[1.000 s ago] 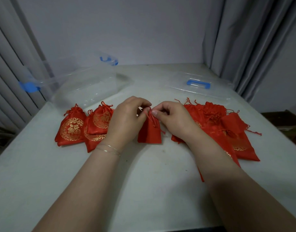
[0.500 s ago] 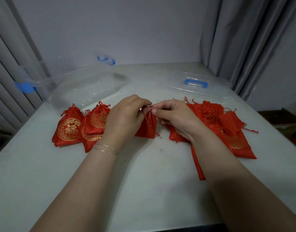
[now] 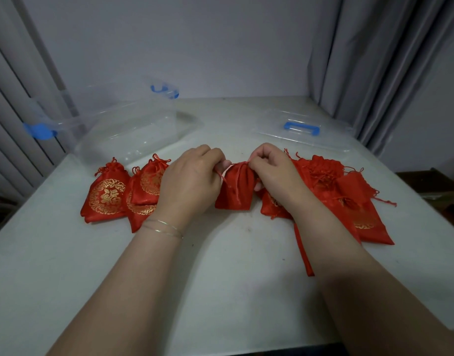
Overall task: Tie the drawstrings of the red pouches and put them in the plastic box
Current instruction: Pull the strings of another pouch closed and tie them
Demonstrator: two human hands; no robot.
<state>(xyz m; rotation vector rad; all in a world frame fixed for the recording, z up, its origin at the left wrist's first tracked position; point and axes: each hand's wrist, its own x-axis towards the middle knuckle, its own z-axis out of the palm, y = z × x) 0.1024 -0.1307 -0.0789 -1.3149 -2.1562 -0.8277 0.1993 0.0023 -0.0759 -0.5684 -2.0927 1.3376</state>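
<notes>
A small red pouch (image 3: 235, 190) sits upright-ish at the table's middle, plain side toward me, its mouth gathered. My left hand (image 3: 192, 179) pinches a drawstring at the pouch's left top corner. My right hand (image 3: 274, 173) pinches the string at the right top corner. Loose cord ends hang down the pouch's front. Left of my hands lie tied pouches with gold emblems (image 3: 106, 195), (image 3: 149, 183). A heap of several red pouches (image 3: 349, 199) lies to the right, partly under my right forearm. The clear plastic box (image 3: 123, 129) stands empty at the back left.
The box's clear lid with a blue handle (image 3: 301, 128) lies flat at the back right. Blue latches (image 3: 39, 131) stick out from the box. Grey curtains hang on both sides, a white wall behind. The table's near half holds only my forearms.
My hands have moved apart sideways, drawing the strings outward and cinching the pouch's mouth. The pouch now stands more squarely between them.
</notes>
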